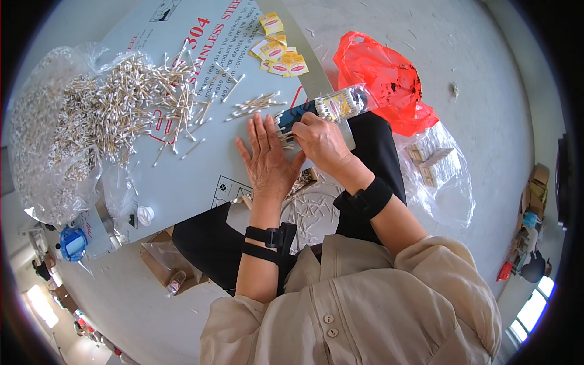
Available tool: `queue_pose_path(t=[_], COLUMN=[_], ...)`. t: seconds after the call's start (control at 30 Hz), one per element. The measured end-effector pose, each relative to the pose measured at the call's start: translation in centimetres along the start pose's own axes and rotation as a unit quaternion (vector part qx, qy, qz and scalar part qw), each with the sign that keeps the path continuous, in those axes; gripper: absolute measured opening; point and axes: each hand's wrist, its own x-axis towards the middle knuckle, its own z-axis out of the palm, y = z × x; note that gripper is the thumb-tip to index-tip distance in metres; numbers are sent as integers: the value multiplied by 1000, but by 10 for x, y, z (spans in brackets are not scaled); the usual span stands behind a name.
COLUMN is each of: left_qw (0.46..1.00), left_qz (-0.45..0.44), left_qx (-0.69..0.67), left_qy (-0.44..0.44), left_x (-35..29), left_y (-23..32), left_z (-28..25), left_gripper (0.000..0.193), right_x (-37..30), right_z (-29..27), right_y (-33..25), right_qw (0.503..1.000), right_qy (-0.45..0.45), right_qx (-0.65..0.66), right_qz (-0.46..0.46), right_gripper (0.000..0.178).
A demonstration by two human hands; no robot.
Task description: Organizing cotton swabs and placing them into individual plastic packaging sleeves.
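Note:
My left hand [267, 159] lies palm down on the table with its fingers stretched out, beside a few loose cotton swabs. To its right my right hand [325, 143] is closed, fingertips pinched low over a dark blue patterned strip [296, 115]. Swab tips [286, 137] show between the two hands. What the right fingers grip, if anything, is hidden. Just beyond that hand lies a clear pack of cotton swabs [337, 106] with a yellow label. A small loose bunch of swabs [258, 104] rests beyond my left fingertips.
A large heap of cotton swabs [112, 106] spills from a clear bag at the left. Yellow-and-white labels [283, 58] lie at the far edge. At right are a red plastic bag [380, 79] and a clear bag of packs [435, 164]. An open cardboard box [155, 258] stands below the table.

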Motion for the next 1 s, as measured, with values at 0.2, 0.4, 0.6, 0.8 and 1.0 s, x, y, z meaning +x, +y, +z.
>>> queue_pose_path(t=[0.2,0.4,0.6,0.8,1.0], left_qw=[1000,996,997,994,971], left_qz=[-21,-25,-11,-13,0], left_qx=[-2,-62,-34,-42,-143], left_qy=[8,55,64,102,189], left_x=[-4,-14,-20,-20,-17], left_y=[3,-4,-11,-15,-19], left_z=[-5,-5,0,6,4], left_gripper=[103,102,82,68,54], right_x=[-2,3,11,17,19], right_z=[1,2,5,5,1], right_y=[-5,-1,-1,4,8], right_qw=[998,991,999,999,996], right_qy=[29,42,-8,-29,-25], right_qx=[53,115,43,26,90], right_qz=[8,50,19,9,-5], right_gripper=[13,19,14,11,10])
